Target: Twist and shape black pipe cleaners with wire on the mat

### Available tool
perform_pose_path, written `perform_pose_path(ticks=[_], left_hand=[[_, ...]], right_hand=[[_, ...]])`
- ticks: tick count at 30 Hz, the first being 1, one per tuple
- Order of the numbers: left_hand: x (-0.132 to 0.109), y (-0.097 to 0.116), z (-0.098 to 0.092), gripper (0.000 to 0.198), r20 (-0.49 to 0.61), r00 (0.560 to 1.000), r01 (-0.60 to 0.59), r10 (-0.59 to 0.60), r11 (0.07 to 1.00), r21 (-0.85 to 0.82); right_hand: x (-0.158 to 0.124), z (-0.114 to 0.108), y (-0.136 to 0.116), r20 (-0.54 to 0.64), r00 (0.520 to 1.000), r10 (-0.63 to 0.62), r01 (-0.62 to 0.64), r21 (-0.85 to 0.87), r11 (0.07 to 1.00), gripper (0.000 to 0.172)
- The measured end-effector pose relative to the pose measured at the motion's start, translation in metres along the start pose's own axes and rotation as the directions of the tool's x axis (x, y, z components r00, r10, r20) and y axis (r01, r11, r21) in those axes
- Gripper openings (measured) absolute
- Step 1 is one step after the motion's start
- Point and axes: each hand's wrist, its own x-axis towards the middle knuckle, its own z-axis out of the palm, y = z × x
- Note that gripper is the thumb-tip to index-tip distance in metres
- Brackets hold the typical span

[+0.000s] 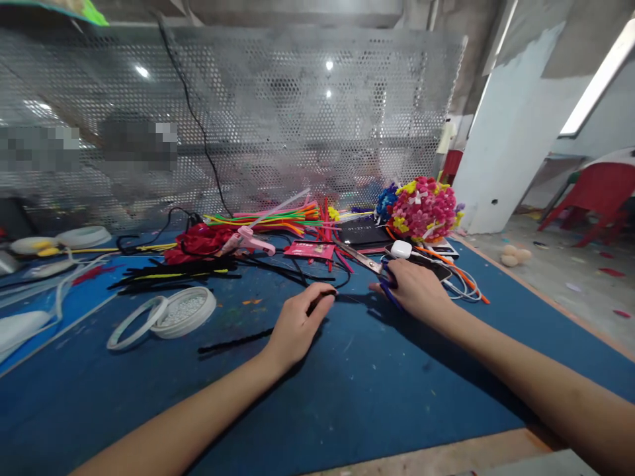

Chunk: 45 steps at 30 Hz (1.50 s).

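Note:
My left hand (301,322) is closed near the middle of the table, its fingers round a black pipe cleaner (235,342). The stem trails out to the left behind the hand, and a dark end shows at the fingertips. To the right, my right hand (419,287) grips a pair of scissors (360,256) with blue handles, partly hidden by the fingers. The blades point away and to the left, toward a pink packet (309,250). More black pipe cleaners (173,274) lie in a pile at the left. A round white tub (186,316) of small white beads stands beside its ring-shaped lid (136,324).
Colourful pipe cleaners (278,217), red ribbon-like material (201,243) and a pink glue gun (253,239) lie along the back. A pink flower bouquet (426,210), white earphone case (401,249) and cables are at the right. A perforated metal screen (297,125) stands behind the blue table (387,403).

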Motion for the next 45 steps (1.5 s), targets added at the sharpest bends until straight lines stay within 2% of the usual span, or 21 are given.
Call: perform_pose_path(ticks=[2,4,6,7,9,11,14,17,18,20,22,24,26,28,31,33,35,37,39,42,45], left_hand=[[0.001,0.003,-0.002,0.019,-0.004,1.000,-0.028,0.028,0.999,-0.046],[0.008,0.009,-0.011,0.015,-0.053,0.998,-0.044,0.038,0.993,-0.113],[0.021,0.017,-0.031,0.012,-0.183,0.983,-0.064,0.017,0.965,-0.253],[0.028,0.021,-0.045,0.012,-0.266,0.964,-0.116,0.018,0.927,-0.356],[0.043,0.029,-0.076,0.016,-0.413,0.911,-0.265,-0.003,0.762,-0.591],[0.052,0.033,-0.103,0.023,-0.453,0.887,-0.335,-0.088,0.551,-0.764],[0.053,0.029,-0.121,0.035,-0.333,0.892,-0.262,-0.307,0.251,-0.932],[0.044,0.017,-0.106,0.034,-0.116,0.874,-0.088,-0.471,0.083,-0.993],[0.041,0.014,-0.096,0.030,-0.082,0.870,-0.046,-0.487,0.085,-0.995],[0.033,0.010,-0.073,0.019,-0.049,0.869,0.057,-0.493,0.198,-0.979],[0.025,0.009,-0.049,0.006,-0.009,0.875,0.123,-0.485,0.240,-0.963],[0.016,0.012,-0.029,0.010,0.028,0.880,0.180,-0.475,0.278,-0.944],[0.008,0.016,-0.014,0.016,0.052,0.888,0.224,-0.457,0.330,-0.917],[0.002,0.021,-0.006,0.018,0.062,0.900,0.247,-0.432,0.385,-0.889],[-0.002,0.027,-0.005,0.013,0.038,0.935,0.231,-0.353,0.522,-0.821],[-0.003,0.030,-0.009,0.009,0.012,0.960,0.192,-0.280,0.627,-0.755],[-0.003,0.030,-0.012,0.007,0.006,0.969,0.175,-0.247,0.667,-0.725],[-0.003,0.030,-0.015,0.010,0.044,0.962,0.207,-0.270,0.612,-0.764],[-0.002,0.030,-0.017,0.013,0.127,0.948,0.270,-0.291,0.527,-0.806],[-0.002,0.030,-0.019,0.017,0.251,0.931,0.351,-0.267,0.455,-0.818],[-0.002,0.030,-0.021,0.016,0.302,0.937,0.350,-0.177,0.490,-0.798]], right_hand=[[0.002,0.010,0.008,0.024,0.999,-0.035,0.035,0.015,0.999,0.019],[0.003,0.018,0.010,0.047,0.994,-0.094,0.092,0.054,0.994,0.018],[0.002,0.023,0.009,0.065,0.989,-0.133,0.126,0.103,0.987,0.020],[0.001,0.025,0.007,0.072,0.987,-0.141,0.132,0.125,0.983,0.021],[0.000,0.025,0.005,0.079,0.986,-0.144,0.131,0.155,0.979,0.022],[0.001,0.023,0.006,0.096,0.984,-0.148,0.127,0.191,0.973,0.022],[0.006,0.013,0.017,0.170,0.971,-0.166,0.106,0.316,0.943,0.028],[0.013,0.000,0.030,0.240,0.960,-0.141,-0.006,0.527,0.850,0.031],[0.014,-0.004,0.030,0.199,0.974,-0.106,-0.031,0.585,0.811,0.026],[0.013,-0.011,0.023,0.034,0.999,-0.018,-0.009,0.672,0.741,0.016],[0.006,-0.017,0.004,-0.081,0.997,0.001,0.061,0.756,0.652,0.021],[-0.005,-0.021,-0.021,-0.002,0.993,-0.120,0.060,0.875,0.480,0.028],[-0.017,-0.026,-0.045,0.130,0.953,-0.275,-0.047,0.957,0.287,0.032],[-0.025,-0.031,-0.061,0.204,0.914,-0.351,-0.145,0.972,0.188,0.027],[-0.028,-0.039,-0.067,0.239,0.901,-0.361,-0.159,0.958,0.239,0.012],[-0.025,-0.045,-0.065,0.180,0.930,-0.320,-0.057,0.932,0.358,0.012],[-0.022,-0.048,-0.063,0.037,0.952,-0.305,0.120,0.868,0.481,0.015],[-0.020,-0.048,-0.063,-0.100,0.942,-0.321,0.271,0.792,0.548,0.019],[-0.021,-0.046,-0.064,-0.169,0.924,-0.344,0.348,0.743,0.571,0.024],[-0.026,-0.044,-0.066,-0.184,0.904,-0.386,0.385,0.741,0.550,0.027],[-0.029,-0.046,-0.064,-0.120,0.895,-0.429,0.336,0.815,0.472,0.026]])
